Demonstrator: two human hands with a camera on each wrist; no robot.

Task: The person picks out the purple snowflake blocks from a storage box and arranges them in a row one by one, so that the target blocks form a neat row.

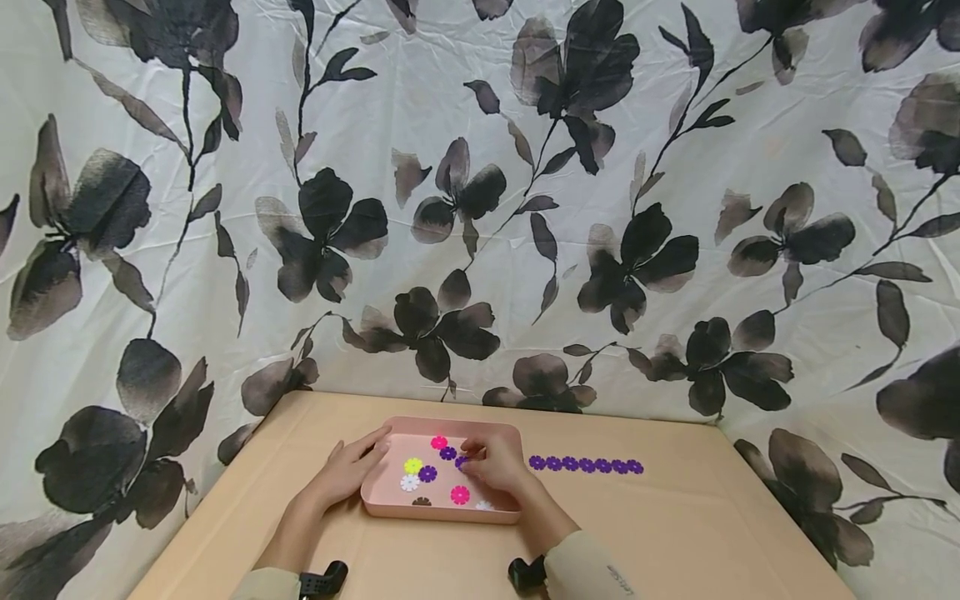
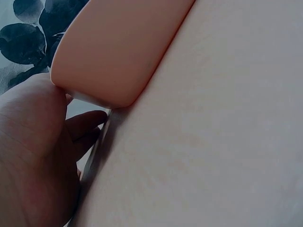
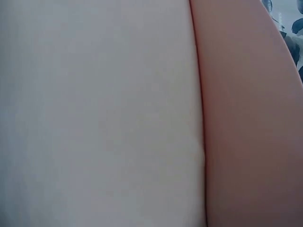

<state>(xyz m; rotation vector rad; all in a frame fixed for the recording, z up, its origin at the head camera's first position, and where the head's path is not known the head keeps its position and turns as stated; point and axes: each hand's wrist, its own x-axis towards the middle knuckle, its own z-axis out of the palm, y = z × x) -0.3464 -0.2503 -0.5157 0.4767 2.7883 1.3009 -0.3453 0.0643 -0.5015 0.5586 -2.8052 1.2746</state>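
A shallow pink tray point(image 1: 442, 513) holds flower-shaped pieces: purple point(image 1: 427, 473), pink point(image 1: 460, 495), yellow point(image 1: 413, 466), white point(image 1: 409, 482) and a brown one point(image 1: 422, 502). My left hand point(image 1: 347, 467) holds the tray's left side, its thumb at the rim; in the left wrist view, its fingers point(image 2: 85, 130) lie outside the wall. Over the tray's right half, my right hand point(image 1: 495, 462) has bent fingers and pinches a purple flower piece point(image 1: 460, 462), partly covered by the fingertips. The right wrist view shows the tray's outer wall point(image 3: 251, 118) but no hand.
A straight row of several purple flower pieces point(image 1: 587, 464) lies on the tan table point(image 1: 660, 525), right of the tray. Behind the table's far edge hangs a white curtain point(image 1: 465, 108) with dark flowers. Dark wrist devices point(image 1: 324, 578) sit at both sleeves.
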